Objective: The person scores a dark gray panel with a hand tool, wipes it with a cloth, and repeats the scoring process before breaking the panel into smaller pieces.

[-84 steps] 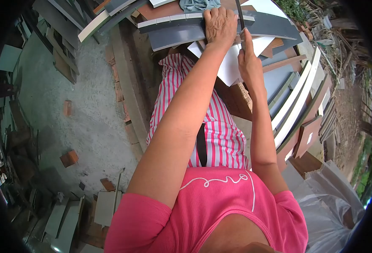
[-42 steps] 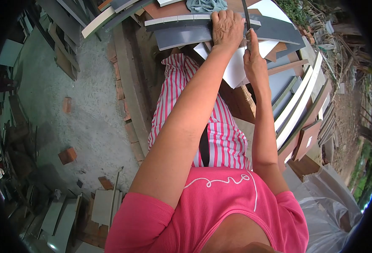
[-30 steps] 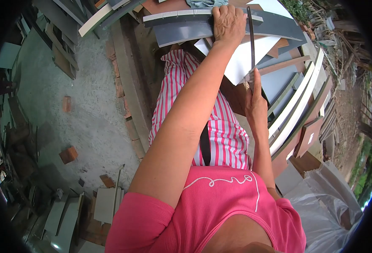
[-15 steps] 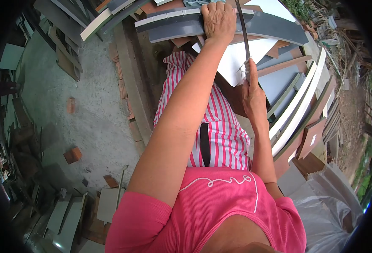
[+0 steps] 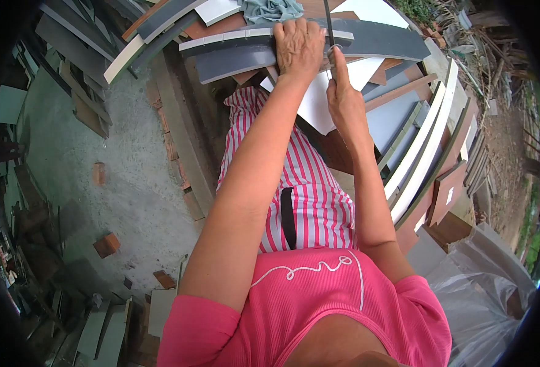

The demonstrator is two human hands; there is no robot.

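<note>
A narrow pale-grey strip [image 5: 227, 39] with marks along its edge lies on a wider dark-grey board [image 5: 239, 63]. My left hand [image 5: 299, 52] presses down on the strip, its fingers curled over the far edge. Close to its right, my right hand [image 5: 346, 98] is closed around the handle of a handsaw [image 5: 328, 18], index finger stretched along it. The long, thin dark blade points away from me beside the strip's right part and is seen nearly edge-on. Most of the handle is hidden by my fingers.
A stack of white, brown and grey boards [image 5: 398, 113] lies under and right of the work. A teal cloth [image 5: 271, 10] rests beyond the strip. Bricks [image 5: 106, 244] lie on the concrete floor at left. Clear plastic sheeting [image 5: 478, 306] hangs at lower right.
My right hand has pushed the handsaw forward, bringing its handle close to the strip and my left hand. The left hand keeps its place on the strip. The whole view has shifted slightly.
</note>
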